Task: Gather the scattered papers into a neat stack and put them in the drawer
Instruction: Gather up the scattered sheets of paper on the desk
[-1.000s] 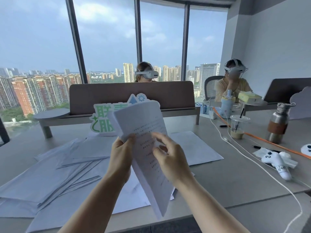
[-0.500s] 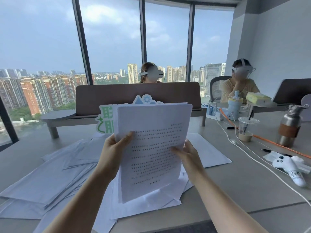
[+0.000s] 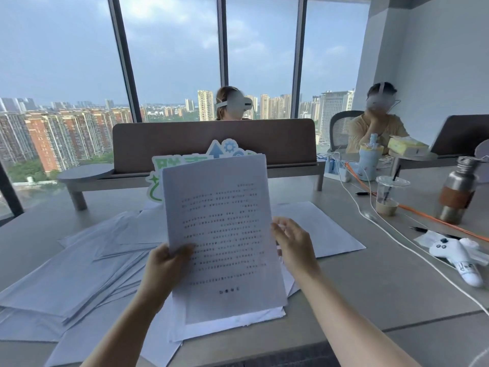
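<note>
Above the tabletop's [image 3: 370, 282] near edge, the left hand [image 3: 164, 263] pinches upright printed papers [image 3: 222, 229] at their lower left; the right hand [image 3: 293, 245] hovers spread-fingered, empty, beside their right edge. Loose sheets [image 3: 79, 266] lie scattered left.

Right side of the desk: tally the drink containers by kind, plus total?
Metal bottle: 1
Clear plastic cup with straw: 1
Pale blue bottle: 1
Total: 3
</note>
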The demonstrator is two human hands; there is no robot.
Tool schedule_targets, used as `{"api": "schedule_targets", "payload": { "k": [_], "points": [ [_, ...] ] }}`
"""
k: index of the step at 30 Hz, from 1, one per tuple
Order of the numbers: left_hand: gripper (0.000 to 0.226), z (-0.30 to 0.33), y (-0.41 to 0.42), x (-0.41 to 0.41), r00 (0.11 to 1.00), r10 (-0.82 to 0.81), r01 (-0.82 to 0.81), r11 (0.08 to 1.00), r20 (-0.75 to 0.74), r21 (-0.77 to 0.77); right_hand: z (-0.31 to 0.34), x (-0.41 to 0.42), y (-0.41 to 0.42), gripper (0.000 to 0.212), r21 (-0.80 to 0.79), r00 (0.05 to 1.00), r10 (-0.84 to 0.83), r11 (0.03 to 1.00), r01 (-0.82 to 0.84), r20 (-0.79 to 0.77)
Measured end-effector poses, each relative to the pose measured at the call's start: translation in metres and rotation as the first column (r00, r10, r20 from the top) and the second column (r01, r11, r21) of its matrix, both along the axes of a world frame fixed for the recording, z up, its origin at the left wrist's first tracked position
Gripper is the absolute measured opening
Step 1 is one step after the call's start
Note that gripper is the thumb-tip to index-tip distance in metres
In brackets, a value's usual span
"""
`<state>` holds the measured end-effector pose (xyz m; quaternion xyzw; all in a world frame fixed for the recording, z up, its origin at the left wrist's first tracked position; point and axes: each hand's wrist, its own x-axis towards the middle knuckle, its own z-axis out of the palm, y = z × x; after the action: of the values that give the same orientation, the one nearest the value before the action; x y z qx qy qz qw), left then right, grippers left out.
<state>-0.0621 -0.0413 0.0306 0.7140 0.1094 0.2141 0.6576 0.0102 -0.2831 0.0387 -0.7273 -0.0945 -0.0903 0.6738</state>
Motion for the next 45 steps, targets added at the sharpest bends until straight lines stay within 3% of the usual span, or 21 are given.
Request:
{"api": "schedule_targets", "payload": {
  "k": [2,5,9,18,22,26,30,34,39,45],
  "points": [
    [0.011,-0.002,0.01,0.004,0.997,0.078,-0.077,0.994,0.01,-0.073,-0.005,0.014,-0.01,0.016,-0.215,0.996,-0.083,0.974,0.075,-0.029],
    [0.012,-0.009,0.029,0.008,0.984,0.177,-0.176,0.98,0.001,-0.094,-0.021,0.032,-0.026,0.04,-0.566,0.988,-0.133,0.822,0.064,-0.081],
    [0.006,-0.025,0.046,0.009,0.97,0.233,-0.239,0.966,-0.066,-0.098,-0.042,0.044,-0.026,0.048,-0.787,0.991,-0.07,0.615,-0.048,-0.115],
    [0.005,-0.043,0.05,0.004,0.946,0.29,-0.297,0.954,-0.147,-0.031,-0.039,0.065,-0.009,0.048,-0.97,0.983,0.129,0.187,-0.157,-0.134],
    [0.005,-0.042,0.046,0.002,0.947,0.278,-0.287,0.957,-0.158,-0.038,-0.028,0.069,0.0,0.024,-0.984,0.969,0.177,0.005,-0.176,-0.173],
    [0.006,-0.041,0.044,0.001,0.947,0.276,-0.289,0.956,-0.164,-0.058,-0.031,0.068,0.01,0.007,-0.989,0.969,0.225,-0.127,-0.075,-0.102],
    [0.006,-0.04,0.045,0.0,0.949,0.257,-0.278,0.956,-0.183,-0.098,-0.034,0.066,0.012,0.009,-0.993,0.972,0.234,-0.116,-0.007,-0.034],
    [0.004,-0.042,0.05,0.0,0.947,0.244,-0.272,0.954,-0.207,-0.122,-0.04,0.063,0.011,0.013,-0.988,0.975,0.164,0.016,0.151,0.151],
    [0.007,-0.041,0.053,0.0,0.946,0.226,-0.268,0.949,-0.234,-0.166,-0.045,0.06,0.009,0.023,-0.969,0.961,0.128,0.059,0.241,0.247],
    [0.001,-0.041,0.057,-0.002,0.939,0.259,-0.307,0.929,-0.228,-0.209,-0.027,0.055,0.004,0.025,-0.914,0.928,0.029,0.191,0.359,0.371]
  ]
}}
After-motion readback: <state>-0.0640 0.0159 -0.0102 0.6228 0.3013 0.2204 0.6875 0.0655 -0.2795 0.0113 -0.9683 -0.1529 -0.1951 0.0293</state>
